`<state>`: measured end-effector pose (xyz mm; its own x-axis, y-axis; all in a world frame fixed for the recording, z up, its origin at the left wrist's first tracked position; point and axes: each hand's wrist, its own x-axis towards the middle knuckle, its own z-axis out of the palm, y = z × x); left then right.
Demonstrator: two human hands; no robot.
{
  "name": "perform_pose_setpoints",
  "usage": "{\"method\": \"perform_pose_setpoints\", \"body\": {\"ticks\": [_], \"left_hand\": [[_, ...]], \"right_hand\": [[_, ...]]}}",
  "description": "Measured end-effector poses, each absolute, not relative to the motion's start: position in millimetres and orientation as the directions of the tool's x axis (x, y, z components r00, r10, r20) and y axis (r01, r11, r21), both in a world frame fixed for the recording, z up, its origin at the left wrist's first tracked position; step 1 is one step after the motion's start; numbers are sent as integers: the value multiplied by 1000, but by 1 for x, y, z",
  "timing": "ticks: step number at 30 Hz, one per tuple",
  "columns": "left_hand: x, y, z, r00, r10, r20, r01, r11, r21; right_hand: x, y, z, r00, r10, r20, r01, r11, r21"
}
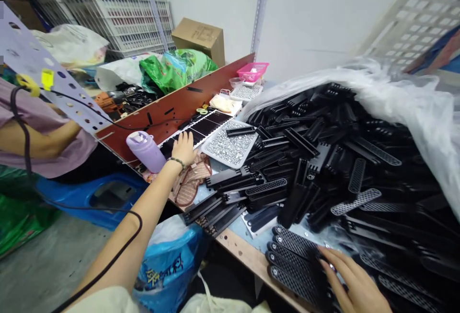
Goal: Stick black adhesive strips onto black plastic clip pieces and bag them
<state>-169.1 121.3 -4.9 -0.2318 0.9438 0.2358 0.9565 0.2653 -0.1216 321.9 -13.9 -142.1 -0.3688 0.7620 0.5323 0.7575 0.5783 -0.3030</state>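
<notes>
My left hand (184,149) reaches out over a black sheet with white edges (208,123), fingers spread and pointing away, just left of a white tray of small metal parts (230,145). At the lower right my right hand (350,279) rests its fingers on the right end of a row of black textured strips (294,265). Its fingers are apart, and a ring shows on one. A large heap of black plastic parts (316,159) fills the table beyond it, partly inside clear plastic. The undersides of both hands are hidden.
A purple bottle (146,152) stands near a patterned cloth (189,183). Farther back are a second metal-parts tray (247,92) and a pink basket (253,71). A brown board (172,102) borders the table. A blue bag (168,265) hangs below. Another person sits at left.
</notes>
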Motion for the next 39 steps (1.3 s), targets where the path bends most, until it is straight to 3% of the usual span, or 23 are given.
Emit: {"method": "perform_pose_setpoints", "body": {"ticks": [4,8,11,13,16,18,21,24,25,27,30,31,33,36,39], "left_hand": [[-176,140,-4,-257,961,106,949,271,-159],[-179,142,9,-259,964,65,943,267,-196],[-177,138,27,-234,970,73,952,243,-186],[-171,127,42,-246,959,138,948,268,-172],[-151,87,56,-222,906,361,952,281,-120],[-127,41,52,-65,809,584,985,146,-92],[-78,-44,25,249,712,656,966,-138,-217],[-37,-122,-8,479,697,533,875,-424,-232],[-30,-141,-16,530,707,468,842,-505,-191],[-29,-168,-21,468,769,436,856,-518,-5],[-47,-171,-11,-7,834,551,830,-302,469],[-52,-164,-6,-126,870,477,717,-252,650],[-54,-143,0,-80,979,186,400,-139,906],[-40,-116,-8,110,991,-72,152,54,987],[-22,-106,-31,147,985,-89,168,64,984]], "right_hand": [[323,-24,-134,-373,747,550,739,598,-310],[313,-31,-124,-293,777,557,754,546,-364],[294,-34,-114,-270,785,557,714,551,-431],[273,-36,-104,-246,812,529,634,548,-546],[229,-38,-83,-253,903,349,351,421,-836],[193,-35,-67,-378,910,169,53,203,-978],[141,-29,-46,-519,844,133,-393,-97,-915],[113,-32,-34,-421,906,50,-527,-200,-826],[112,-35,-33,-359,933,35,-518,-168,-839],[121,-45,-36,-289,952,97,-434,-40,-900],[146,-70,-54,-454,858,241,-243,141,-960],[153,-81,-63,-534,810,245,-192,166,-967],[161,-105,-84,-613,761,213,-155,149,-977],[168,-133,-115,-573,798,186,-196,86,-977],[187,-146,-133,-296,933,204,-119,176,-977]]}}
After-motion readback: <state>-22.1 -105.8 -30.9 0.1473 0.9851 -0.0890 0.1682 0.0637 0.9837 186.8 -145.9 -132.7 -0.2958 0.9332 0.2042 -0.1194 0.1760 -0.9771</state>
